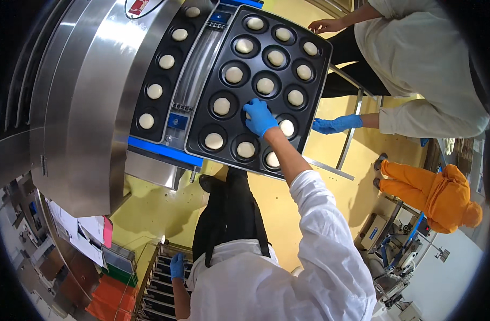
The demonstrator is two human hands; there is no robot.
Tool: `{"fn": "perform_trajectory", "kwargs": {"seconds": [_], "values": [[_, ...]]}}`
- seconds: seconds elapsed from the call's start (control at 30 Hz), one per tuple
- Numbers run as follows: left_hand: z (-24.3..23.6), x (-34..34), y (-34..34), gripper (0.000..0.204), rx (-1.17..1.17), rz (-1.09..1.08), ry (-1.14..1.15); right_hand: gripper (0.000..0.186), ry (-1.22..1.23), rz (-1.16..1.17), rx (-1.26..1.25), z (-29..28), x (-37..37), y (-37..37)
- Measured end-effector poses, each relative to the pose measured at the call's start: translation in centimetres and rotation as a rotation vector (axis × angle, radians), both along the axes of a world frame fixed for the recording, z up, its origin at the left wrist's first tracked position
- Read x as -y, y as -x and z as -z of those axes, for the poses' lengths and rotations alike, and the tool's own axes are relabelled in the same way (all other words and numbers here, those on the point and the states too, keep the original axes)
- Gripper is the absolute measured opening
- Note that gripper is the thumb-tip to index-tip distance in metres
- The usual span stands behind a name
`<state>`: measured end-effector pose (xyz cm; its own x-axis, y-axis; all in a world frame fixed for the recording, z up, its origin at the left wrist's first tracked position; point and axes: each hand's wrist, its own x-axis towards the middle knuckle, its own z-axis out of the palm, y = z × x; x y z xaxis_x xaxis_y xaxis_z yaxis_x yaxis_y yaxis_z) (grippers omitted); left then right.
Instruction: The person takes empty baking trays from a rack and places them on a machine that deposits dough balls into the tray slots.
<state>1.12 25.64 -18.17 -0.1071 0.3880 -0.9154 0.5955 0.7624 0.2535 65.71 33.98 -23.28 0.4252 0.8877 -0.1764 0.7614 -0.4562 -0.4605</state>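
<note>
A dark baking tray with round hollows lies in front of me, a pale dough ball sitting in most of its hollows. My right hand, in a blue glove, reaches over the near half of the tray. Its fingers are bent down around a dough ball, of which only a small pale edge shows beside the fingertips. Low at my left side hangs my left hand, also blue-gloved, close to a slatted metal rack. Its fingers are too small to make out clearly.
Left of the tray, a second tray with dough balls runs under a steel machine. A co-worker in white stands at the tray's right, one gloved hand near its edge. A person in orange is farther right.
</note>
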Motion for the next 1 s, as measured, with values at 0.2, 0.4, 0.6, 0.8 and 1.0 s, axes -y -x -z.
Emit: {"fn": "perform_trajectory", "kwargs": {"seconds": [0.2, 0.4, 0.6, 0.8, 1.0], "values": [[0.1, 2.5, -1.2, 0.038, -0.020, 0.002, 0.049, 0.052, -0.136, 0.198, 0.197, -6.5, 5.8, 7.6], [0.2, 2.6, -6.3, 0.041, 0.002, -0.108, 0.024, 0.040, -0.058, 0.065, -0.228, -9.0, 12.2, 16.6], [2.1, 4.7, -8.7, 0.039, 0.164, -0.315, -0.119, 0.031, 0.028, -0.397, -0.311, -6.7, 6.8, 19.1], [-2.0, 9.6, -1.9, 0.044, -0.097, -0.407, -0.565, 0.033, 0.316, -0.976, -0.380, -1.3, 5.9, 28.1], [-14.4, 18.6, 14.7, 0.030, -1.330, -0.746, -1.058, 0.033, 0.415, -1.349, -0.013, 3.0, 5.7, 33.3]]}}
